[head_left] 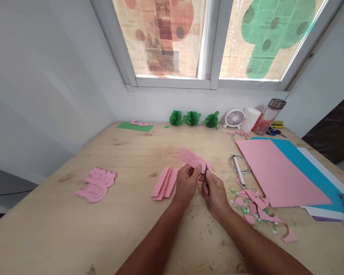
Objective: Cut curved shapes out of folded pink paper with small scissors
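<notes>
My left hand (187, 181) pinches a piece of pink paper (193, 157) with curved outlines drawn on it. Closed around dark-handled scissors (207, 181), my right hand (216, 193) sits close beside it, with the blades at the paper's right edge. Most of the scissors are hidden by the fingers. Just left of my left hand lie folded pink paper strips (164, 184). Farther left is a pile of cut pink scalloped shapes (97, 185). Pink and green paper scraps (256, 206) are scattered to the right of my right hand.
Pink, blue and white sheets (283, 175) are stacked at the right. A white pen (239, 171) lies near a coiled cable. Along the back stand green paper ornaments (192, 118), a small fan (235, 118), a white roll (251, 120) and a glass bottle (271, 116). Green card (134, 127) lies back left.
</notes>
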{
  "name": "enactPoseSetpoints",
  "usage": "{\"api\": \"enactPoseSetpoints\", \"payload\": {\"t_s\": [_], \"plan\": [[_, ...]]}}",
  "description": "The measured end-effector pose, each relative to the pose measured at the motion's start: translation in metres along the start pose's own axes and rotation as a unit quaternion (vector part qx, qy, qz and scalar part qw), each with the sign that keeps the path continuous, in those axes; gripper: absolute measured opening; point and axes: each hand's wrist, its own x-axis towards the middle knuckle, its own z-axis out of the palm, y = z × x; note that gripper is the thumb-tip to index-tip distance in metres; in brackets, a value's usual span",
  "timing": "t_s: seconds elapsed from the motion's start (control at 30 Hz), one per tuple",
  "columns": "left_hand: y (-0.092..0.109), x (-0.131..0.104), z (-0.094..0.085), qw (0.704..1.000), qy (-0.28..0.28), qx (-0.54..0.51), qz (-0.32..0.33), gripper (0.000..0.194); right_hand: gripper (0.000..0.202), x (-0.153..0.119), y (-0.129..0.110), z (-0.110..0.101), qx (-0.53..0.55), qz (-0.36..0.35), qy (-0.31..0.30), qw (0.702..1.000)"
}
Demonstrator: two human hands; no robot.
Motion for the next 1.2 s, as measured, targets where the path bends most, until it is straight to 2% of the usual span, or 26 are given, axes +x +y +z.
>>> {"api": "enactPoseSetpoints", "payload": {"t_s": [0.2, 0.53, 0.87, 1.2], "plan": [[0.001, 0.001, -0.002, 1.0, -0.012, 0.012, 0.002, 0.031, 0.039, -0.001, -0.001, 0.0, 0.011, 0.006, -0.004, 1.0], [-0.009, 0.004, -0.005, 1.0, 0.012, 0.022, -0.011, 0.029, 0.041, -0.001, -0.003, 0.0, 0.01, 0.028, 0.0, 1.0], [-0.004, 0.006, -0.011, 0.998, -0.052, 0.038, -0.009, 0.025, 0.039, 0.0, -0.005, -0.002, 0.01, 0.036, 0.001, 0.999], [-0.005, 0.008, -0.013, 0.997, -0.039, 0.06, -0.011, 0.027, 0.04, -0.002, -0.007, 0.001, 0.013, 0.053, 0.003, 0.999]]}}
